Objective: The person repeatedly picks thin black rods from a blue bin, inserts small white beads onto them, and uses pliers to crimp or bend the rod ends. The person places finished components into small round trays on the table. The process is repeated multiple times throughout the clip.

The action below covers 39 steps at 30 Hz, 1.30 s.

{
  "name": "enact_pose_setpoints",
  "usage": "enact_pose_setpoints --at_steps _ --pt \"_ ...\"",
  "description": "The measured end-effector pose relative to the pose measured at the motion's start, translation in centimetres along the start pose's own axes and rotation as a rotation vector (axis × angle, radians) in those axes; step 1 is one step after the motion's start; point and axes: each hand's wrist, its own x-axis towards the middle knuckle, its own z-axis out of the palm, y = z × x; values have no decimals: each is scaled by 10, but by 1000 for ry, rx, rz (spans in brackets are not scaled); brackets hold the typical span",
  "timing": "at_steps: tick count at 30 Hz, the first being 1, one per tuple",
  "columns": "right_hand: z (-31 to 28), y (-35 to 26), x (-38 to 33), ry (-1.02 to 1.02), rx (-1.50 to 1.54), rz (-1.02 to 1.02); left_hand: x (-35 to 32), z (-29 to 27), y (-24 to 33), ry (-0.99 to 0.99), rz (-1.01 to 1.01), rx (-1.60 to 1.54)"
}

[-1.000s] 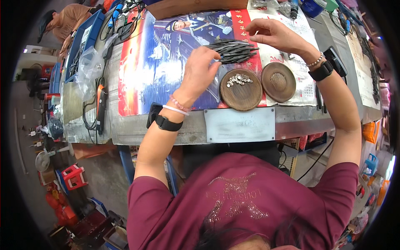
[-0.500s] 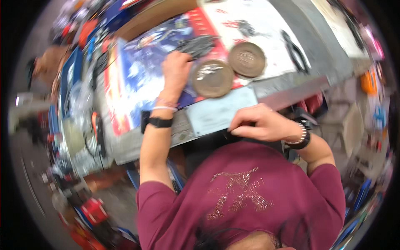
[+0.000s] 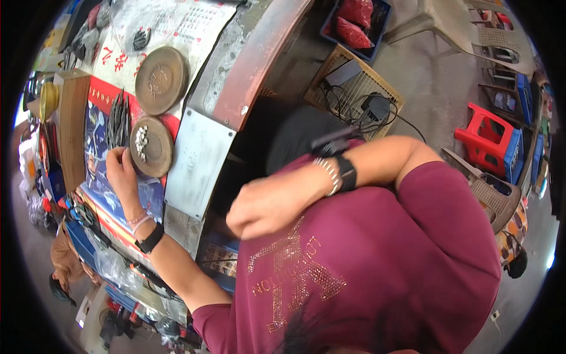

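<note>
My left hand (image 3: 122, 177) is over the table, thumb and fingers pinched together by the lower ends of a bundle of thin dark strips (image 3: 119, 121). Whether anything is caught between the fingertips is too small to see. Just right of it lies a round brown dish (image 3: 159, 158) holding several small pale pieces (image 3: 141, 143). Beyond that sits a second brown dish (image 3: 172, 66) with thin pale bits in it. My right hand (image 3: 265, 205) is off the table in front of my shirt, its fingers curled in; their inside is hidden.
A pale blue metal plate (image 3: 197, 162) covers the table edge near the dishes. Printed sheets lie under them, beside a long wooden box (image 3: 72, 133). On the floor to the right are a crate of cables (image 3: 354, 88), a blue bin of red packs (image 3: 355, 29) and a red stool (image 3: 484, 138).
The view has turned strongly, so the table now lies at the left. My right hand has drawn away from the table edge toward my chest. My left hand stays near the strips.
</note>
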Motion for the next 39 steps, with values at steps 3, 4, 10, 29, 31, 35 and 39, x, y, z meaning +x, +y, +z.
enact_pose_setpoints --at_steps 3,4,10,29,31,35,39 --pt "-65 -12 -23 77 -272 -52 -5 -7 3 -5 -4 -21" --pt "-86 -20 -29 165 -408 5 -10 -10 6 16 -13 8" --pt "-142 -66 -39 194 -577 194 -38 -43 50 276 -202 -124" --pt "-63 -27 59 -25 336 275 -170 -15 197 312 -562 -1420" --pt "-47 -18 57 15 366 292 -184 -8 197 306 -584 -1488" --pt "-29 -8 54 61 350 337 -201 4 195 279 -608 -1491" --pt "-19 -6 49 87 327 387 -206 14 200 277 -606 -1473"
